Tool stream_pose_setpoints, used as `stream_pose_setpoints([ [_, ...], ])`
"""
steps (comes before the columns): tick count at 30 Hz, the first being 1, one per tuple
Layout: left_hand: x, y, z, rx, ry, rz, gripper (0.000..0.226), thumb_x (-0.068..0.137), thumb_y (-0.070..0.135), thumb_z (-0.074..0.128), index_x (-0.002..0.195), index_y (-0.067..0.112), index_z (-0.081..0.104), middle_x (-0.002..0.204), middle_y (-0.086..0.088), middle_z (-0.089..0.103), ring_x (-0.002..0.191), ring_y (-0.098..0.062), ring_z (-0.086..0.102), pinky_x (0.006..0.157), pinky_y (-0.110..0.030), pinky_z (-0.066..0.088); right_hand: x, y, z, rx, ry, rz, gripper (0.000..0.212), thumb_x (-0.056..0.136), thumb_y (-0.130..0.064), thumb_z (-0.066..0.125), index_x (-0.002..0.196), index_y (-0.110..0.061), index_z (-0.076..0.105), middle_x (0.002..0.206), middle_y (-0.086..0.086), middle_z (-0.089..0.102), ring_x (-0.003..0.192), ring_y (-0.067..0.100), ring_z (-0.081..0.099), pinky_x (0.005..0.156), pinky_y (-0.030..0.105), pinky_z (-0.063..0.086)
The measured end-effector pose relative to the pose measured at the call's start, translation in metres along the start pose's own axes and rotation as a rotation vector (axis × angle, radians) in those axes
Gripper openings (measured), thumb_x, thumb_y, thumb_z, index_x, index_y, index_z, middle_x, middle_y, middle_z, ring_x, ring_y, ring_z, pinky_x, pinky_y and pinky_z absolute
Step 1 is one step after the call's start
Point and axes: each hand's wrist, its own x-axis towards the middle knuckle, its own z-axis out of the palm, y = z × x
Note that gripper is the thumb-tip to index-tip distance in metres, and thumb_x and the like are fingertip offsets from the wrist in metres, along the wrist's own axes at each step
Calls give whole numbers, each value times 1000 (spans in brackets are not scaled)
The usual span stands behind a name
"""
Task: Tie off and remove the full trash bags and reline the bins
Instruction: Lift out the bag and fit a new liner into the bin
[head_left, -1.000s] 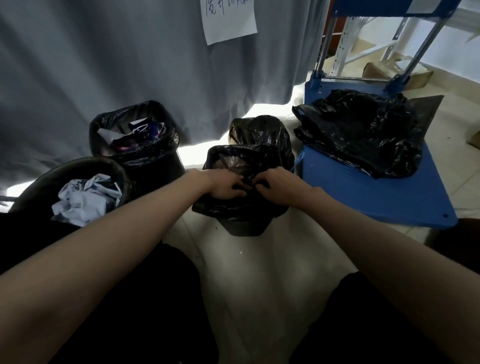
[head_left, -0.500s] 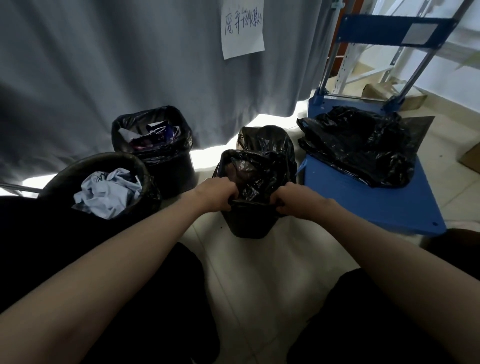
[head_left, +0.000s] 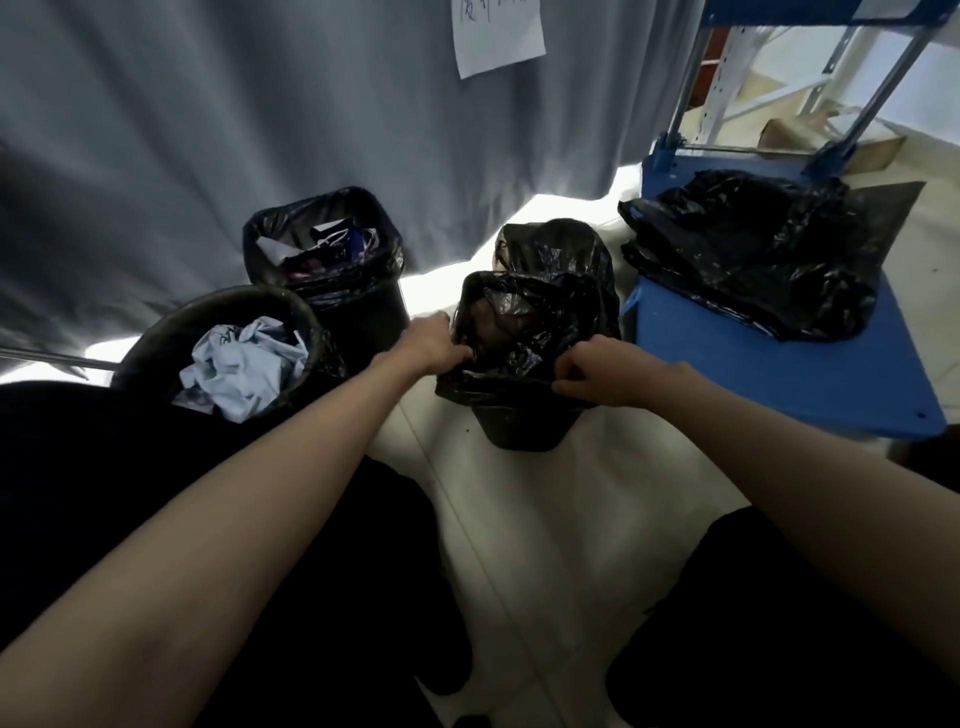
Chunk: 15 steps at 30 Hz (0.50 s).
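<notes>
Bins: three upright, lined.

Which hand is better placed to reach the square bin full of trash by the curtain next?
Left. The left hand grips the liner on the side facing the square bin, with only bare floor between. The right hand holds the liner's opposite edge, nearer the blue cart.

Both hands, seemingly gripping the black liner at the small bin rim.
</notes>
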Motion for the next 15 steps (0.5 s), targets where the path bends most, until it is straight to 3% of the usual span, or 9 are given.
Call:
stream_pose_setpoints([
  [3, -5, 0, 19, -311, -123, -165, 37, 87, 11, 59, 121, -1, 57, 111, -16, 64, 99, -29, 65, 92, -40, 55, 1, 1, 1, 2, -8, -1, 20, 97, -38, 52, 98, -23, 66, 91, 1, 64, 82, 19, 61, 73, 37, 52],
  [6, -9, -1, 27, -579, -258, -260, 16, 90, 7, 51, 103, 5, 60, 90, -9, 60, 78, -20, 57, 80, -32, 52, -1, 1, 1, 25, -24, 5, 23, 97, -38, 52, 99, -22, 67, 93, 1, 66, 83, 19, 63, 77, 40, 54],
  [8, -6, 1, 24, -491, -197, -254, 18, 92, 22, 54, 103, 9, 56, 99, -9, 56, 83, -22, 53, 71, -31, 45, -3, 1, 0, 83, 17, 18, 29, 97, -43, 51, 94, -20, 69, 86, 0, 66, 79, 18, 63, 73, 38, 54],
  [10, 0, 4, 20, -219, -29, -157, 41, 92, 31, 57, 122, 4, 54, 120, -15, 56, 107, -30, 56, 82, -34, 47, -3, 3, 1, 75, 167, 28, 35, 97, -43, 50, 88, -16, 69, 81, 1, 65, 78, 19, 62, 69, 34, 50],
  [12, 3, 12, 19, -22, 128, 34, 53, 91, 24, 56, 138, 3, 42, 140, -15, 45, 127, -35, 47, 101, -41, 43, -1, 5, 1, -2, 353, 64, 30, 98, -33, 50, 93, -11, 69, 94, 6, 62, 91, 23, 56, 75, 37, 48],
  [15, 3, 22, 25, 207, 122, 242, 62, 89, 10, 53, 147, 8, 31, 153, -11, 29, 137, -31, 35, 107, -46, 40, 4, 8, -1, 6, 411, 247, 24, 94, -19, 53, 112, -6, 62, 120, 13, 49, 110, 31, 44, 85, 44, 47],
])
